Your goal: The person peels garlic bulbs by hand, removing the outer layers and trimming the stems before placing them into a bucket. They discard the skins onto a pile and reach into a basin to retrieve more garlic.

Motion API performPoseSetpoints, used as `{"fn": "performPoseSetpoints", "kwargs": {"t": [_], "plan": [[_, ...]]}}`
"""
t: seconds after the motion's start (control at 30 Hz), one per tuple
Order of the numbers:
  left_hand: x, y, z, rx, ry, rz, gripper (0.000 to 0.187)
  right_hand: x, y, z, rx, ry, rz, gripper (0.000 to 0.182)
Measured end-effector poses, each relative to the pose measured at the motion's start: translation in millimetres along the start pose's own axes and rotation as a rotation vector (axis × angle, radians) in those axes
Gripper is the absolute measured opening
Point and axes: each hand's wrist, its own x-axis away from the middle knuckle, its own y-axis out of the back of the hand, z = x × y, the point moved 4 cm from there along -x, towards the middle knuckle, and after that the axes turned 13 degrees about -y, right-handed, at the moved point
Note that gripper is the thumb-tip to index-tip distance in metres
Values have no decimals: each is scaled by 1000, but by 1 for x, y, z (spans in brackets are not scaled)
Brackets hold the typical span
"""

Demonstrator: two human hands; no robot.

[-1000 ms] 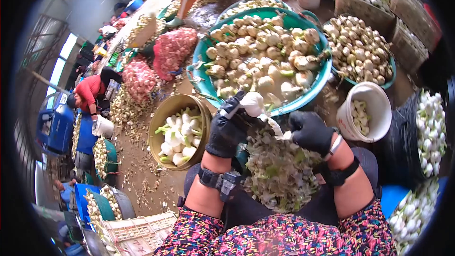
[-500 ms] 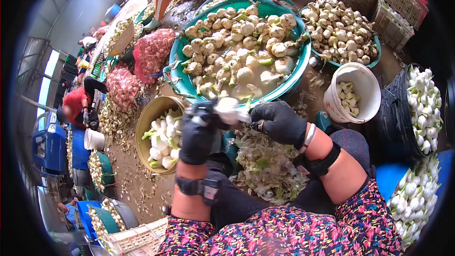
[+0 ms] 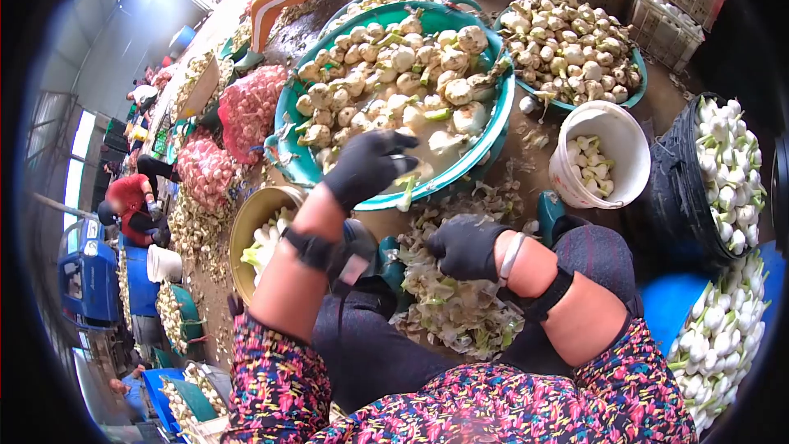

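My left hand [image 3: 370, 166], in a black glove, is over the near rim of a teal tub [image 3: 283, 127] of muddy water and soil-stained bulbs [image 3: 403, 57]. Its fingers are apart, close to a bulb with a pale green stem [image 3: 407, 189] at the rim. My right hand [image 3: 468, 247], also gloved in black, is curled closed above a heap of peelings [image 3: 452, 308] between my legs; what its fingers hold, if anything, is hidden. Left of my forearm, a yellow bucket [image 3: 243, 238] holds peeled white bulbs [image 3: 267, 242], partly covered by the arm.
A white bucket [image 3: 559, 173] with some bulbs stands right of the tub, beside a black basket [image 3: 670, 185] of clean bulbs. Behind are another heaped tub [image 3: 575, 49] and crates [image 3: 666, 25]. Pink net sacks [image 3: 251, 111] and a person in red [image 3: 131, 197] are at left.
My left hand has moved up and forward over the tub and opened; the white bulb is no longer in it. My right hand has lowered toward the peelings. The view has shifted slightly.
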Motion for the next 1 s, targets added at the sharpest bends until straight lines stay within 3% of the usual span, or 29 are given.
{"fn": "performPoseSetpoints", "kwargs": {"t": [0.03,0.1,0.2,0.27,0.33,0.4,0.47,0.53,0.67,0.73,0.93,1.0], "plan": [[-21,-19,-31,-442,-24,196,36,0,-6,-6,-30,21,-17,37],[-55,-43,-11,-492,-86,285,42,4,-2,-9,1,-15,76,61],[-88,-72,11,-721,-40,450,43,9,12,-14,10,-65,-41,41],[-99,-78,26,-823,-46,517,43,10,23,-17,5,-100,-45,43],[-97,-76,37,-949,157,605,40,9,25,-20,-4,-130,-39,45],[-84,-65,47,-776,74,573,40,9,30,-25,-122,-83,-260,43],[-68,-57,46,-587,6,359,41,5,25,-26,-140,-57,-302,42],[-62,-60,43,-616,-51,367,42,6,25,-23,-145,-19,-369,31],[-68,-73,41,-935,-91,606,37,5,21,-17,-138,-23,-267,30],[-70,-74,51,-1083,-18,722,29,5,23,-19,-147,-10,-278,30],[-62,-49,79,-1093,-76,710,17,2,30,-24,-141,-18,-357,28],[-55,-28,77,-866,-150,520,17,2,30,-24,-161,-7,-352,35]]}}
